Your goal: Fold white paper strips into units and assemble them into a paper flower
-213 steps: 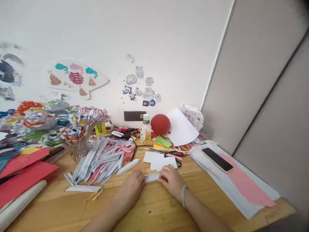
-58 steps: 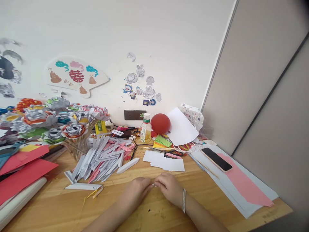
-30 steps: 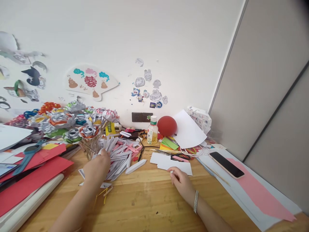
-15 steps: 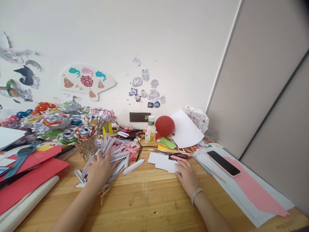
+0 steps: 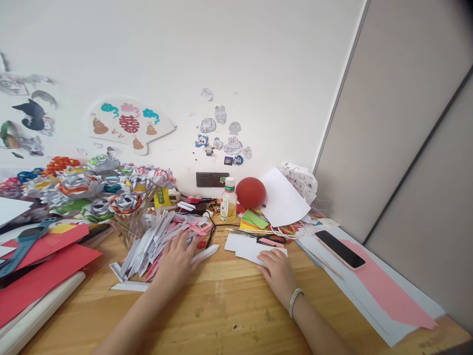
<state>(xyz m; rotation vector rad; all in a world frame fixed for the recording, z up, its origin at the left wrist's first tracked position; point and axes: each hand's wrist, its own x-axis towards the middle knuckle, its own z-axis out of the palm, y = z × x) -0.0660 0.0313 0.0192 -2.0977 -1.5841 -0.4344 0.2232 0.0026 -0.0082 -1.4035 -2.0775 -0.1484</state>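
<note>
My left hand (image 5: 176, 259) lies over the right side of a heap of folded white and pink paper strips (image 5: 151, 246), its fingers spread and partly hidden among them. Beside its fingertips is a single folded white strip (image 5: 207, 254). My right hand (image 5: 278, 272), with a bracelet at the wrist, rests with fingers stretched out on the edge of some white paper pieces (image 5: 246, 248). Just behind those pieces are a small pink paper strip (image 5: 271, 242) and scissors with dark handles (image 5: 281, 238).
Paper flowers (image 5: 125, 203) crowd the left back. Red paper sheets (image 5: 55, 266) and a blue-strapped watch (image 5: 25, 241) lie at the left. A bottle (image 5: 228, 202) and red balloon (image 5: 251, 192) stand near the wall. A phone (image 5: 340, 250) rests on paper at the right.
My left hand has moved right across the heap, and the strips under it have shifted. My right hand stays at the white paper pieces. The view has turned slightly.
</note>
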